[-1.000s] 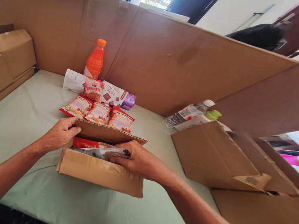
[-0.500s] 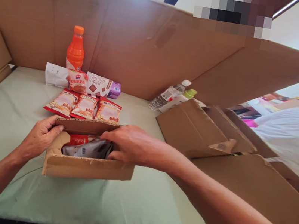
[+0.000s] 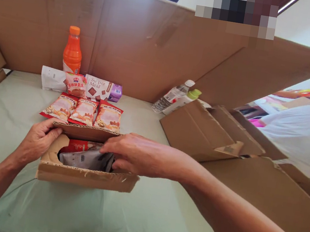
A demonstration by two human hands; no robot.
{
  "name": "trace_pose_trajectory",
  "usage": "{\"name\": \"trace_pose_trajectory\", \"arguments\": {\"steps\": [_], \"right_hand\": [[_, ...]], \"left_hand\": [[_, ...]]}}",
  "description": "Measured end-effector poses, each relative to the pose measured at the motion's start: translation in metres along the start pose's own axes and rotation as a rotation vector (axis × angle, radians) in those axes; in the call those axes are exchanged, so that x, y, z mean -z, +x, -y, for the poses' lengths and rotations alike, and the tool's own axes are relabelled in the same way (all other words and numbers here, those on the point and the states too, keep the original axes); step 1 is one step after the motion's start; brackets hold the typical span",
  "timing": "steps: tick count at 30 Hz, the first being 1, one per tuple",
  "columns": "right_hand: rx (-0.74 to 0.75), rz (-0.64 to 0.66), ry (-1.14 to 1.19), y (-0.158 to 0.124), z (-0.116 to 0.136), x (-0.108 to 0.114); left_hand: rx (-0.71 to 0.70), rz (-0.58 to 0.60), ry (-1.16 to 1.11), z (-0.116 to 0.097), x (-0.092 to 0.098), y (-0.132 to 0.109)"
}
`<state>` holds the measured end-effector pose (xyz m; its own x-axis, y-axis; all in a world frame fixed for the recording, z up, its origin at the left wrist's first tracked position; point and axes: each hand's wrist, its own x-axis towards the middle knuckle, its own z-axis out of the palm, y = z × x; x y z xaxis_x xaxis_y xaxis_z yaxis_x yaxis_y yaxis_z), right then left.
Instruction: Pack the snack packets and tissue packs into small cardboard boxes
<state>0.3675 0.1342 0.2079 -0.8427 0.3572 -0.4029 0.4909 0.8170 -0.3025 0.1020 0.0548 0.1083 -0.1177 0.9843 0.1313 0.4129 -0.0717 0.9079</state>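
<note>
A small open cardboard box (image 3: pixel 86 178) sits in front of me on the green cloth. My left hand (image 3: pixel 37 137) grips its far left corner, thumb on the inner side and fingers outside. My right hand (image 3: pixel 127 152) reaches in over the right end, its bent fingers around the dark end of a silver-grey pouch (image 3: pixel 86 159); some fingertips are hidden. A red packet (image 3: pixel 78 145) lies behind that pouch in the box. Just beyond the box lie three red-and-white snack packets (image 3: pixel 82 111).
Behind the packets are an orange drink bottle (image 3: pixel 72 54), a white pouch (image 3: pixel 52 79), a pink jelly bag (image 3: pixel 76 85), a Super Meal pack (image 3: pixel 97 87) and a purple carton (image 3: pixel 116 93). A water bottle (image 3: pixel 172 97) leans right, near cardboard boxes (image 3: pixel 197 128). A cardboard wall (image 3: pixel 125 41) stands behind.
The view has shifted slightly, so most things appear a little further left. The box's opening shows a bit more. Both hands keep their places on and in the box.
</note>
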Motion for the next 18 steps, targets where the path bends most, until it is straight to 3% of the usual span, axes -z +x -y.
{"name": "trace_pose_trajectory", "arguments": {"steps": [4,12,15,18], "right_hand": [[-0.063,0.002,-0.107,0.005,0.003,-0.004],[-0.037,0.084,-0.403,0.051,0.031,-0.014],[-0.057,0.123,-0.415,0.055,0.036,-0.016],[0.022,0.126,-0.407,0.051,0.036,-0.019]], "left_hand": [[-0.016,-0.006,0.026,0.002,0.000,0.001],[-0.037,-0.043,0.077,-0.001,-0.003,-0.013],[-0.036,-0.039,0.081,-0.001,-0.002,-0.015],[-0.042,-0.027,0.076,0.002,-0.002,-0.015]]}}
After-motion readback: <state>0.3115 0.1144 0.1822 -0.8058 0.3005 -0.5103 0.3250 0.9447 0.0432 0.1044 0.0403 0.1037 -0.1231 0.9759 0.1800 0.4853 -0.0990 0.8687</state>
